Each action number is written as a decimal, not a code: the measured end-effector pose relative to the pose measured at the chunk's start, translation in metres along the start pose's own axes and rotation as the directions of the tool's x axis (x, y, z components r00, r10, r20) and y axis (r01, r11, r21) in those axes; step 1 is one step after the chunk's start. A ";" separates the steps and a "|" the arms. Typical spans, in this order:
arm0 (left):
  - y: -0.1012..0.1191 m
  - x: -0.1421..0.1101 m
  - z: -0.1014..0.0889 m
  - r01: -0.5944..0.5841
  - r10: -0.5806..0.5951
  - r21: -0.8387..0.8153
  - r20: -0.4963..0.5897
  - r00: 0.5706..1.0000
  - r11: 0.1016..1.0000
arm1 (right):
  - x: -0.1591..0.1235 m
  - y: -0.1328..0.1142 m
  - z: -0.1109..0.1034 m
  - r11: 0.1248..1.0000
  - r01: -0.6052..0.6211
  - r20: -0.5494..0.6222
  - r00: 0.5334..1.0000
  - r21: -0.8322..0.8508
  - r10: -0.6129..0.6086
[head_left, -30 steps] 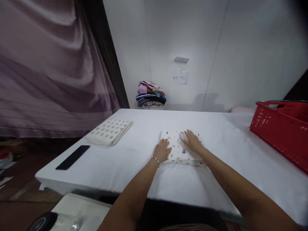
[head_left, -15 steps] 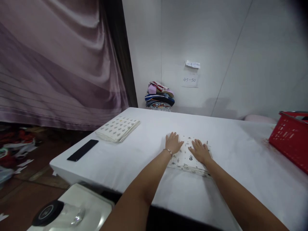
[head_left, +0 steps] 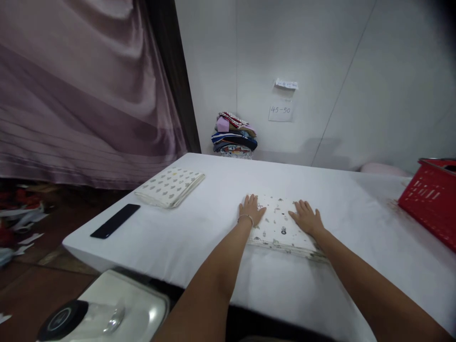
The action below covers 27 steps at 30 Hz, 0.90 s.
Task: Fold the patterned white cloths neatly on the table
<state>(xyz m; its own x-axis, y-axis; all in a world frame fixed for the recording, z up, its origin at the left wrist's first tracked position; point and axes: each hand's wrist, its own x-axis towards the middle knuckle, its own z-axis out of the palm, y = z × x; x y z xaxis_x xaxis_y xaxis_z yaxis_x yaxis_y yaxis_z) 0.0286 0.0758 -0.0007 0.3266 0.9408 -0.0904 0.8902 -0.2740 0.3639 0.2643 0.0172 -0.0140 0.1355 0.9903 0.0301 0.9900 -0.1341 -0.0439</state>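
Note:
A folded white cloth (head_left: 276,223) with a small dark print lies flat on the white-covered table (head_left: 199,247), its layered edge towards me. My left hand (head_left: 251,211) rests with spread fingers on the cloth's left side; a thin bracelet circles that wrist. On the right side of the cloth, my right hand (head_left: 306,218) lies flat, fingers apart. The middle of the cloth shows between the two hands. Farther left sits another folded cloth (head_left: 171,186), white with grey motifs, touched by neither hand.
A black phone-like slab (head_left: 115,221) lies near the table's left edge. At the right stands a red plastic basket (head_left: 427,204). Folded fabrics (head_left: 235,135) are piled by the wall behind. Below left, a bottle with a black lid (head_left: 63,319) lies on a pale surface.
My hands have moved apart, the right one outward to the cloth's right edge and the left slightly left. More of the cloth's print shows between them. The view has shifted slightly.

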 end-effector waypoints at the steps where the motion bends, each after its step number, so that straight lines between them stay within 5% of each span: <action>1: 0.001 0.000 0.000 -0.001 0.001 0.006 0.000 1.000 1.000 | 0.000 0.005 0.002 1.000 -0.021 -0.002 1.000 0.008 0.021; 10: -0.002 0.002 -0.001 0.010 -0.010 -0.038 0.000 1.000 0.999 | 0.005 0.013 0.008 0.985 0.023 -0.010 1.000 0.171 -0.022; 13: -0.004 0.001 -0.008 0.028 -0.028 -0.125 0.005 1.000 0.992 | 0.001 0.021 0.006 0.948 -0.058 -0.020 0.998 0.312 0.067; 20: -0.012 -0.042 -0.017 0.181 -0.207 -0.275 -0.066 0.976 0.944 | -0.060 0.046 0.010 0.803 -0.225 -0.014 0.960 0.552 0.279; 27: -0.008 -0.061 -0.017 0.311 -0.302 -0.233 0.075 0.950 0.921 | -0.083 0.047 -0.011 0.671 -0.362 0.114 0.916 0.647 0.385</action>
<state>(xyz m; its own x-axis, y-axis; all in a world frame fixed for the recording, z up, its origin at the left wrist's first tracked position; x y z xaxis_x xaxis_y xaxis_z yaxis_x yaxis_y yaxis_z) -0.0035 0.0242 0.0176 0.0649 0.9621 -0.2650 0.8477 0.0870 0.5233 0.3004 -0.0714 -0.0078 0.5006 0.8595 -0.1029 0.5898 -0.4257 -0.6863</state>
